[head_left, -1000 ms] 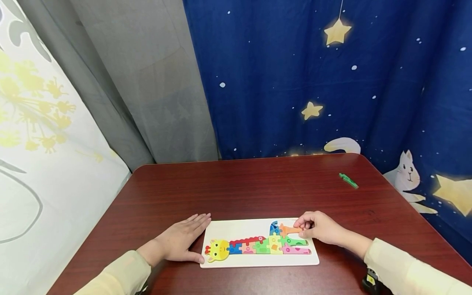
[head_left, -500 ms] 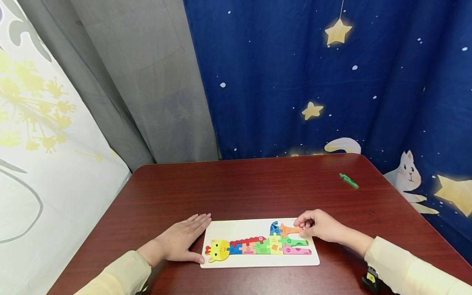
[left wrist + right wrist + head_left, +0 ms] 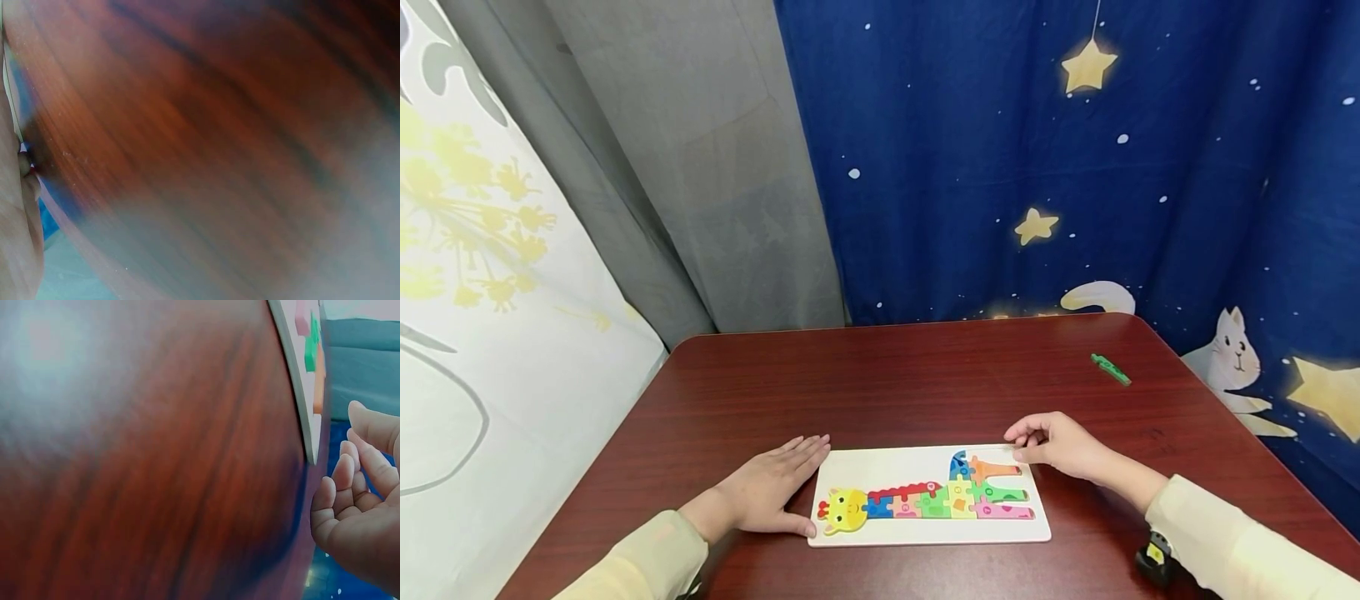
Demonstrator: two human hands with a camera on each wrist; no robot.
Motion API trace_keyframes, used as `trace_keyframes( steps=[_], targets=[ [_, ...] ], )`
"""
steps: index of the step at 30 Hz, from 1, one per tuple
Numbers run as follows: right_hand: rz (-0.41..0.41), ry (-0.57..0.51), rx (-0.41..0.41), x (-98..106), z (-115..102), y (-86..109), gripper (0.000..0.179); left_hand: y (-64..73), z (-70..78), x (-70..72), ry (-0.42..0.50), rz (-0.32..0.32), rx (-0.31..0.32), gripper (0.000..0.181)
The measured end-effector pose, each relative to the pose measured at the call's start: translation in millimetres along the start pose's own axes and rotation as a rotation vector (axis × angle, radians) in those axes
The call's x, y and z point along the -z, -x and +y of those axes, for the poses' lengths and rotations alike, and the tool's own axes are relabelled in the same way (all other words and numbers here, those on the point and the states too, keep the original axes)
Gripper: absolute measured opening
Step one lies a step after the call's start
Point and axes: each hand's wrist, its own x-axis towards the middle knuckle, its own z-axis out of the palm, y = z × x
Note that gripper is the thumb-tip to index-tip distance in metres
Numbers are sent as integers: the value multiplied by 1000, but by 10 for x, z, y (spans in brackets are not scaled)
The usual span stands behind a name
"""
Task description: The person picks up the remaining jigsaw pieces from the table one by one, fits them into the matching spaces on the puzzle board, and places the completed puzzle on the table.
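A white board [image 3: 895,467] carries a giraffe puzzle [image 3: 933,502] of several coloured pieces, with a yellow head [image 3: 845,510] at the left end. An orange leg piece [image 3: 996,470] fills the upper right, above a green leg and a pink one. My left hand [image 3: 771,487] lies flat at the board's left edge, its thumb touching the lower left corner. My right hand [image 3: 1060,446] hovers by the upper right corner, fingers loosely bent and holding nothing. Its thumb and fingertips [image 3: 324,492] stand apart from the board in the right wrist view.
A green pen-like stick [image 3: 1110,368] lies near the far right corner of the brown wooden table [image 3: 880,383]. Behind the table hang a grey curtain [image 3: 722,183] and a blue one [image 3: 955,150] with stars.
My right hand has let go of the orange leg piece and risen slightly away toward the far side. The piece now shows fully on the board. My left hand has stayed put.
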Motion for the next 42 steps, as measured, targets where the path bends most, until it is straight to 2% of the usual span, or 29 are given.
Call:
trace_keyframes(
  steps=[7, 23, 29, 37, 42],
  targets=[
    [116, -38, -56, 123, 2, -44, 26, 2, 0, 2, -2, 2, -6, 108],
    [348, -8, -114, 474, 134, -159, 37, 13, -3, 10, -16, 17, -13, 107],
    [415, 21, -115, 596, 187, -189, 40, 12, 10, 6, -23, 39, -22, 107],
    [512, 49, -86, 731, 290, -170, 37, 32, 55, 9, -6, 31, -14, 107],
    [550, 40, -116, 818, 342, -150, 40, 42, 82, 13, -1, 25, -7, 107]
  ],
)
